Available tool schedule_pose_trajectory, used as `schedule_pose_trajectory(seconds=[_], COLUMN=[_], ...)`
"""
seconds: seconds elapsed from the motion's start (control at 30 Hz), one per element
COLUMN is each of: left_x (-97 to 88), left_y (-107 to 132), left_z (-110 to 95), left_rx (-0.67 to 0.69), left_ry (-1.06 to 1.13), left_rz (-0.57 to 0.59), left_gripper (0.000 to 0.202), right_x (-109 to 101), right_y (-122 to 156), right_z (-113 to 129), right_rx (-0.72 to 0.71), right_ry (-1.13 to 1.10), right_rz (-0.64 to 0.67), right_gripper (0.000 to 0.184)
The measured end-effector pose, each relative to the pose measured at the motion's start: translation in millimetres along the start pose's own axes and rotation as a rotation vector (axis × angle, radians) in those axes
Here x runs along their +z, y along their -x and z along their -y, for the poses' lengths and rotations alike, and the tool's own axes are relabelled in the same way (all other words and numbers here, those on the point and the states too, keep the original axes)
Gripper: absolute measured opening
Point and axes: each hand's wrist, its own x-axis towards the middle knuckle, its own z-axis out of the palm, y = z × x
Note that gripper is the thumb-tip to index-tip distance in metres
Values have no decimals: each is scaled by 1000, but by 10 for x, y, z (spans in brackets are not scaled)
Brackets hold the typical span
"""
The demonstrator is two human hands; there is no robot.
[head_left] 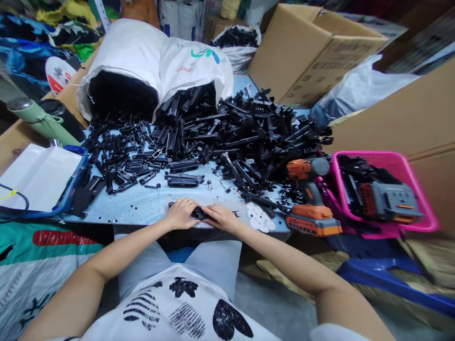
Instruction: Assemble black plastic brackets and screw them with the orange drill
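A cluttered workroom surrounds my light-blue worktop (137, 203), with two white sacks (131, 52) lying open-mouthed at the back and a heap of black parts (245, 137) spread before them. The right-hand sack carries a green and blue emblem above small red lettering that I can't read. On the orange cordless drill (307, 196) to my right, the battery clearly says "20V"; smaller marks beside it are lost. The big cardboard box (305, 57) behind has dark printed lines and symbols, too blurred to make out, and the green-and-white bag (31, 274) at lower left bears a red strip of illegible writing, its edge cut off by the view. At the near edge of the worktop, straight in front of me, is a black piece (199, 214), which I have between my two hands: my left hand (182, 213), with a ring on it, is curled over its left end, and my right hand (221, 218) closes fingers and thumb on the other. My fingers cover most of it, so I can't tell its full shape. White discs (259, 215) lie just right of my right hand. In the pink basket (373, 154), a grey-and-orange battery pack (398, 201) partly hides the dark contents.
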Motion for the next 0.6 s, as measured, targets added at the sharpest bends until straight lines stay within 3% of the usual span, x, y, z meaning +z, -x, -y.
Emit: schedule_pose_trajectory(seconds=[0.07,0.17,0.3,0.37,0.43,0.53,0.6], left_x=[-21,-38,-137,-281,-483,-772,-860], left_y=[28,71,121,195,334,592,699], left_z=[-8,34,165,158,28,-390,-708], left_rx=[38,100,87,95,181,430,501], left_ry=[-45,-165,-212,-158,-19,355,607], left_rz=[27,80,72,1,-136,-336,-406], left_gripper=[53,58,46,50,54,55,55], right_x=[-119,-250,-395,-578,-828,-1079,-1008], right_y=[-6,-8,-18,-16,4,55,53], right_z=[-81,-97,113,315,568,976,1206], right_rx=[-14,113,182,93,-66,-350,-492], right_ry=[90,268,320,252,132,-131,-345], right_rz=[83,175,249,211,129,-7,-135], right_gripper=[47,53,59,62,64,65,67])
